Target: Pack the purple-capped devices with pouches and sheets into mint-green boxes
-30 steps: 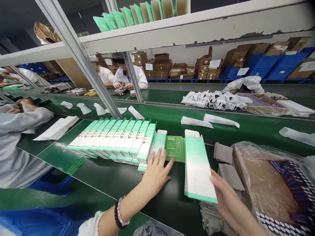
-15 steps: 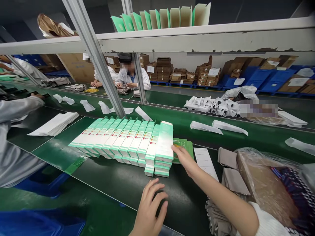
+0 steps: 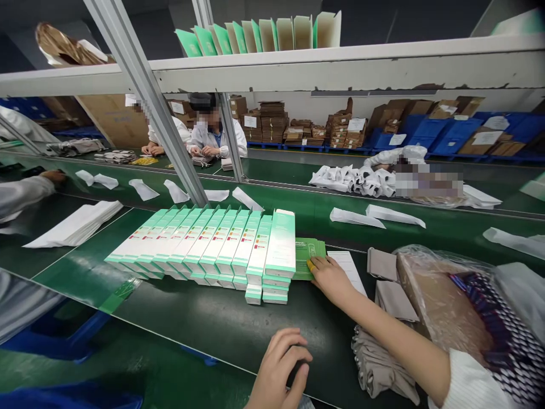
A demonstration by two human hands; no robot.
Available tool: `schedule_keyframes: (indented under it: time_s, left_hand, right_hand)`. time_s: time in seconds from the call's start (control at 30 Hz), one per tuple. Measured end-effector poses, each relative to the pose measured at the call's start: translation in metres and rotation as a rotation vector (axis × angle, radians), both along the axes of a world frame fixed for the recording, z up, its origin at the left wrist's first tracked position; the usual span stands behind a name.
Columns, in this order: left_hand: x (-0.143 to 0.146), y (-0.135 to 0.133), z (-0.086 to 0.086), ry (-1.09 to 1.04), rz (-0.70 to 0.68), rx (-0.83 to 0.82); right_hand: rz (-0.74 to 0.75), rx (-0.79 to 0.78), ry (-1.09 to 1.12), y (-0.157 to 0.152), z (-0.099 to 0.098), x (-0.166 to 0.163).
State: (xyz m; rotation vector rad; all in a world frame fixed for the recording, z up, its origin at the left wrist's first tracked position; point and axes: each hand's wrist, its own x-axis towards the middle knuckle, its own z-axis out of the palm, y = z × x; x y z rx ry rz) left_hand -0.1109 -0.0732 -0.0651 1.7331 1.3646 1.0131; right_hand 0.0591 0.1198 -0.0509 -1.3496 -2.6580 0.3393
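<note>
A slanted row of several white-and-green cartons (image 3: 204, 241) lies on the green bench (image 3: 204, 318). Beside its right end sits a stack of green leaflets (image 3: 307, 257). My right hand (image 3: 330, 278) reaches forward and rests its fingertips on the near edge of those leaflets, fingers pressed down on the top sheet. My left hand (image 3: 281, 366) lies low at the bench's front edge, fingers curled loosely and apart, holding nothing.
A white sheet (image 3: 347, 267) and grey pouches (image 3: 383, 264) lie right of the leaflets. A plastic-lined carton of small dark items (image 3: 477, 312) stands at the far right. White bags (image 3: 355, 216) lie on the conveyor. Other workers sit beyond the metal posts (image 3: 145, 102).
The carton my right hand held one second ago now lies at the right end of the row. My right hand moved to the green leaflets. My left hand drew back to the front edge.
</note>
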Motion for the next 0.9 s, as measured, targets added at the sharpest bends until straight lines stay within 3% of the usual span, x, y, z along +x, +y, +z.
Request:
schedule_keyframes:
  time_s: [0.13,0.2,0.3,0.4,0.47,0.53,0.6,0.7,0.9]
  left_hand:
    - [0.015,0.006,0.002,-0.345,-0.003,-0.290]
    - [0.024,0.012,0.003,-0.677,0.002,-0.509]
    - [0.042,0.023,0.005,-1.220,-0.034,-0.780]
    - [0.060,0.031,0.005,-1.421,0.089,-0.990]
    - [0.068,0.032,0.003,-1.367,0.300,-1.044]
    - [0.069,0.030,0.002,-1.278,0.409,-1.058]
    - [0.066,0.028,0.002,-1.259,0.340,-1.062]
    - [0.061,0.025,0.001,-1.319,0.208,-1.056]
    - [0.063,0.025,-0.001,-1.332,0.227,-1.090]
  right_hand:
    - [0.019,0.071,-0.105,-0.023,0.025,0.025]
    - [0.052,0.132,-0.114,-0.053,0.038,0.041]
    - [0.251,0.220,-0.051,-0.109,0.049,0.057]
    - [0.384,0.048,0.078,-0.137,0.052,0.068]
    - [0.294,-0.107,0.142,-0.126,0.052,0.078]
    - [0.108,-0.119,0.104,-0.097,0.046,0.090]
    - [-0.024,-0.010,-0.057,-0.062,0.033,0.101]
    - [-0.031,0.025,-0.219,-0.026,0.009,0.111]
    - [0.054,0.053,-0.234,-0.028,-0.018,0.111]
